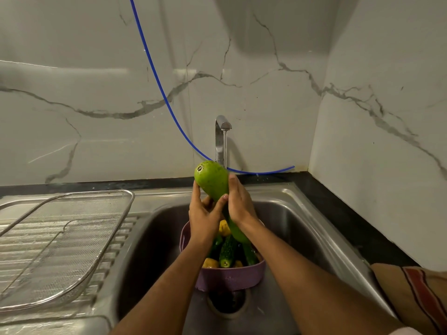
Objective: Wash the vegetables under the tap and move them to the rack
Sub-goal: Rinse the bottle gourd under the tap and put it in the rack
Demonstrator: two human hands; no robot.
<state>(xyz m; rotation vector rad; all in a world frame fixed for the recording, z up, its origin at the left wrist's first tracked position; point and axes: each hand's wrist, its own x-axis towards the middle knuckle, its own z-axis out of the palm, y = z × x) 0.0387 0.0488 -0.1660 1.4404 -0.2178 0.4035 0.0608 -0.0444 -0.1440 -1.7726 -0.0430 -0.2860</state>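
Long pale-green bottle gourd held tilted under tap, blunt end up, water running, cucumber and yellow pieces heaped in purple colander in sink, mesh rack at left on drainboard.

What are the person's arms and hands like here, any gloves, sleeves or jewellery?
Both are bare. The left hand and the right hand wear no gloves, and no rings, watch or bracelet show. The forearms are uncovered up to the frame edge. At the bottom right corner a small patch of pale fabric shows; whether it is a sleeve cannot be told.
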